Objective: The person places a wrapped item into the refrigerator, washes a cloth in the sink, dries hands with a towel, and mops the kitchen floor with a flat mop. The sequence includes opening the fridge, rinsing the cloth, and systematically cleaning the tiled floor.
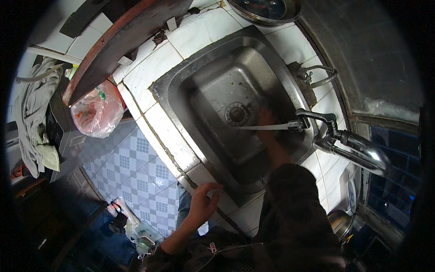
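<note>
A stainless steel sink (pixel 217 98) is set in a white tiled counter before me. My right hand (pixel 266 119) reaches down into its basin, beside the drain strainer (pixel 237 114). That hand is dim and blurred, and whether its fingers hold anything is not clear. A stream of water (pixel 263 127) runs from the chrome faucet (pixel 328 132) past my right hand toward the drain. Small dark scraps dot the basin floor. My left hand (pixel 205 202) hovers by the counter's front edge near the sink corner, fingers loosely bent, thumb apart, with nothing in it.
A second metal tap (pixel 317 74) stands behind the sink. At the top is a metal pan (pixel 268 12). A round wooden board (pixel 119 44) leans at the left above a pink plastic bag (pixel 98 112). Grey cloths (pixel 34 112) hang farther left. Below lies a patterned floor (pixel 132 170).
</note>
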`<state>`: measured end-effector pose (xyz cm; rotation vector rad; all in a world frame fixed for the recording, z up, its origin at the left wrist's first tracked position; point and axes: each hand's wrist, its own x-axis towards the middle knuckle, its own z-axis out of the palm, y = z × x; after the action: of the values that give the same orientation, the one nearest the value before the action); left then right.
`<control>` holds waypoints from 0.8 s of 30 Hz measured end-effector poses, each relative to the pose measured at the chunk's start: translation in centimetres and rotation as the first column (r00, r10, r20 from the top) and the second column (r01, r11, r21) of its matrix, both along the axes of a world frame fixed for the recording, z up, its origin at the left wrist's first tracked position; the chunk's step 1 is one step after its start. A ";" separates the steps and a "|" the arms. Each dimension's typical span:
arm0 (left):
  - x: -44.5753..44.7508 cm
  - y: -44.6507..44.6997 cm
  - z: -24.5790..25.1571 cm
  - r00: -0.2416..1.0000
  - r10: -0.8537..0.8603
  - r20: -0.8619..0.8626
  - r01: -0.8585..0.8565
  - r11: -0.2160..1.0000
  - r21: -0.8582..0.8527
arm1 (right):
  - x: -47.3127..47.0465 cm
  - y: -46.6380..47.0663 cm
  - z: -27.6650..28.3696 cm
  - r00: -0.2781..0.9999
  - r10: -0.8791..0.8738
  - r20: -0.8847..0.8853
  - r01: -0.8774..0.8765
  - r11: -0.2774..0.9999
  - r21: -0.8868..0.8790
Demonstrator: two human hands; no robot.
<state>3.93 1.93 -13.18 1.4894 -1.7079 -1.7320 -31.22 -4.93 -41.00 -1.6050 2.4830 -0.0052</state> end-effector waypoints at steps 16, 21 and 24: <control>0.9 1.0 0.7 0.995 -0.062 0.073 0.059 0.998 0.037 | 2.8 -8.6 3.3 0.949 -0.092 0.301 0.197 0.920 -0.340; 1.2 0.9 -0.1 0.988 -0.078 0.131 0.072 0.996 0.050 | 4.6 -15.4 -3.2 0.963 -0.082 0.258 0.159 0.943 -0.293; 1.6 1.6 -0.7 0.993 -0.058 0.103 0.056 0.998 0.021 | 9.1 -17.1 0.5 0.960 0.091 0.265 -0.019 0.965 -0.261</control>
<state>5.56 3.48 -13.92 1.5790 -1.8068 -1.7311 -22.14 -22.01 -40.53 -1.6366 2.2936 -0.5265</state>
